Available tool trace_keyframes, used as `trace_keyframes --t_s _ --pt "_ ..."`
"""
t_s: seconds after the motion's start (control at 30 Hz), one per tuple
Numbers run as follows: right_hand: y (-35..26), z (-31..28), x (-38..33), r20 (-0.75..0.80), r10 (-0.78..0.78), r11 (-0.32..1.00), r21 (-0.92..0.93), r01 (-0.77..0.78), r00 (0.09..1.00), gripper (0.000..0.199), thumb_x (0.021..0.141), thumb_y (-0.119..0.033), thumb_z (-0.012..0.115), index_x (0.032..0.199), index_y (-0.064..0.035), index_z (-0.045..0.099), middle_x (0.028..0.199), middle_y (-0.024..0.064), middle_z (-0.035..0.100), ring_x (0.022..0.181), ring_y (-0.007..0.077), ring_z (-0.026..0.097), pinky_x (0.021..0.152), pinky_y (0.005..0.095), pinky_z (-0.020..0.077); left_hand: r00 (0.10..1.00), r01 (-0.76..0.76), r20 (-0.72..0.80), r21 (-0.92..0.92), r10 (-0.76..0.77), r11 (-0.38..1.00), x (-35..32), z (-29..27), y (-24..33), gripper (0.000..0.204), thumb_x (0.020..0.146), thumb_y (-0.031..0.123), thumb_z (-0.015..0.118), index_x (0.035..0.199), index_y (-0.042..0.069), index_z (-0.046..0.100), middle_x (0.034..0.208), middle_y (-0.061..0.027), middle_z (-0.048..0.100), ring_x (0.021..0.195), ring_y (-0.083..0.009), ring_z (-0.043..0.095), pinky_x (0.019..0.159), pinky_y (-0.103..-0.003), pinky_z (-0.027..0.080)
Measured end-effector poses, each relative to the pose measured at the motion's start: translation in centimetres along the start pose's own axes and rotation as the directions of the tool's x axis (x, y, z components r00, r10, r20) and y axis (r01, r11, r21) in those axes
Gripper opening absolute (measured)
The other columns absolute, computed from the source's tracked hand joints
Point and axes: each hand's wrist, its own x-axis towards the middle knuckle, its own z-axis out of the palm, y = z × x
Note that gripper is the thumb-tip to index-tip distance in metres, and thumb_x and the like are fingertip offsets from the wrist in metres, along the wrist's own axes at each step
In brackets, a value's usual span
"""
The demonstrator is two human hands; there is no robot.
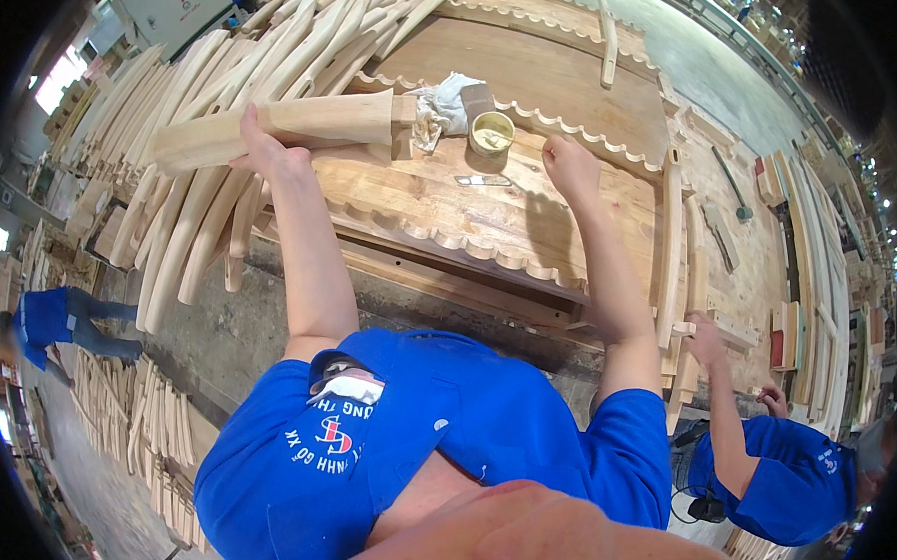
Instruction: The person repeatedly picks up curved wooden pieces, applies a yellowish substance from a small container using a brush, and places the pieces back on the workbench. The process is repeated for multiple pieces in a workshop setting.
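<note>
- The long, pale wooden piece (325, 122) lies in the left hand (266, 154), grasped near its middle and pointing roughly from 9 to 3 o'clock (12 being straight ahead of the worker).
- Its narrower tip points at 3 o'clock, toward a white cloth (438, 114); its other end reaches over the pile of curved wooden parts (304, 33), touching or not, I cannot tell from here.
- The right hand (572, 167) is clenched above the counter (413, 183), well apart from that piece, which sits at its 9 o'clock; whether anything small is tucked inside, I cannot tell.
- Between the two hands stands an open tub (492, 134) of pale paste, the cloth at its 10 o'clock, a grey flat blade (476, 99) near 11 and a small knife (483, 180) at 6.
- At the right hand's 5 o'clock, a co-worker's hand (706, 341) touches another wooden part (731, 332).
</note>
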Motion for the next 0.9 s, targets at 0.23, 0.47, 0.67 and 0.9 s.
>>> trace_keyframes --t_s 0.23,0.47,0.67,0.9 --pt "-2.1 -1.8 3.7 0.263 0.12 0.955 -0.296 -0.038 0.957 0.021 0.08 -0.026 0.054 0.086 -0.0098 0.066 0.084 0.0121 0.066 0.081 0.0299 0.063 0.068 0.0409 0.0501 0.999 0.024 0.04 0.067 -0.027 0.997 0.3 -0.2 -0.9 0.117 0.066 0.024 0.075 0.144 0.021 -0.013 0.14 -0.0141 0.029 0.117 -0.03 0.042 0.1 -0.048 0.035" --pt "0.0 -3.0 1.0 0.227 0.2 0.969 0.095 -0.226 0.953 0.023 0.079 -0.026 0.058 0.094 -0.0103 0.066 0.088 0.0094 0.067 0.083 0.0246 0.063 0.072 0.0363 0.0481 0.97 -0.115 0.219 0.018 0.108 0.993 2.7 -1.4 -1.5 0.109 0.067 0.013 0.074 0.144 0.017 -0.003 0.135 -0.012 0.034 0.115 -0.0269 0.043 0.099 -0.043 0.038" --pt "3.0 0.1 0.0 0.385 0.175 0.744 0.551 -0.378 0.906 0.019 0.082 -0.021 0.056 0.087 -0.0038 0.063 0.073 0.0062 0.062 0.067 0.0157 0.057 0.058 0.03 0.0451 0.993 -0.043 0.11 0.056 0.036 0.998 0.4 0.0 -1.1 0.113 0.068 0.016 0.074 0.144 0.019 -0.009 0.138 -0.0128 0.03 0.118 -0.0282 0.041 0.101 -0.044 0.036" --pt "2.4 2.1 -0.7 0.337 0.216 0.731 0.567 -0.381 0.916 0.016 0.084 -0.019 0.057 0.086 -0.0036 0.061 0.072 0.0026 0.058 0.061 0.0107 0.052 0.053 0.0261 0.042 0.999 0.01 0.044 0.044 -0.012 0.999 0.6 -0.3 -0.4 0.117 0.066 0.019 0.074 0.144 0.021 -0.013 0.141 -0.0126 0.026 0.119 -0.0306 0.04 0.102 -0.049 0.033"
